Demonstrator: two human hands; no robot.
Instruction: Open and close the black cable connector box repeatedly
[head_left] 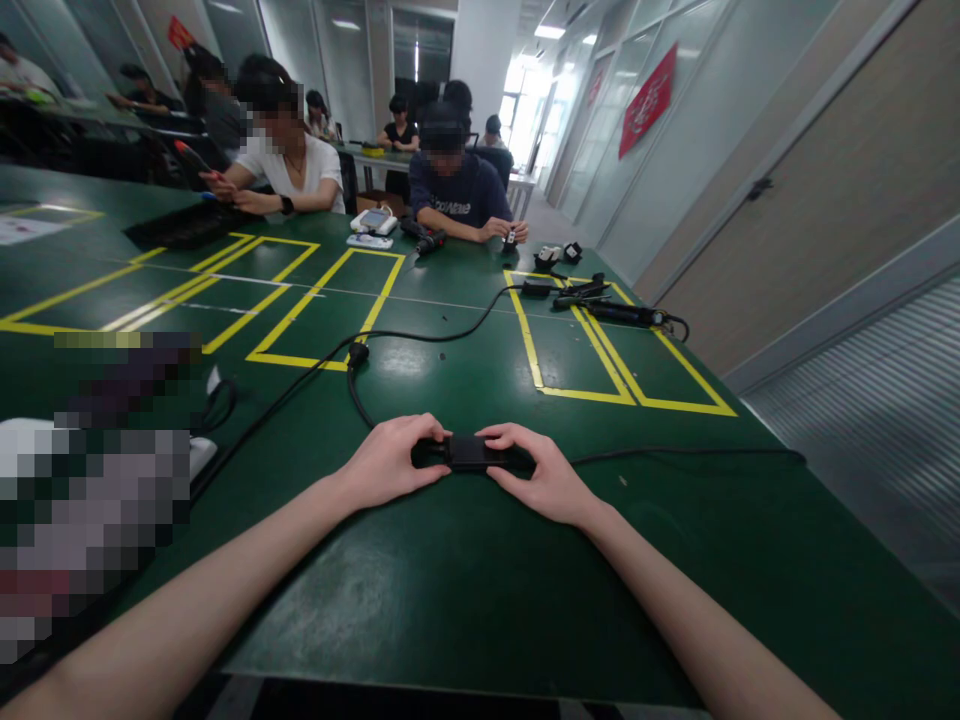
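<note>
Both hands meet at a small black rectangular adapter (469, 453) low over the green table (420, 580). My left hand (396, 460) pinches its left end, where a black connector and cable come in. With thumb and fingers, my right hand (541, 472) grips the right end of the adapter. From there a thin black cable (675, 451) runs right to the table's edge. A black plug (358, 353) on a short cord lies beyond my left hand, against a longer black cable (420, 338).
Yellow tape rectangles (585, 398) mark the table. Black devices and cables (619, 313) lie at the back right. A black tray (184, 225), a drill (429, 243) and white devices (373, 221) lie farther back. Two people sit across the table. A pixelated area covers the left foreground.
</note>
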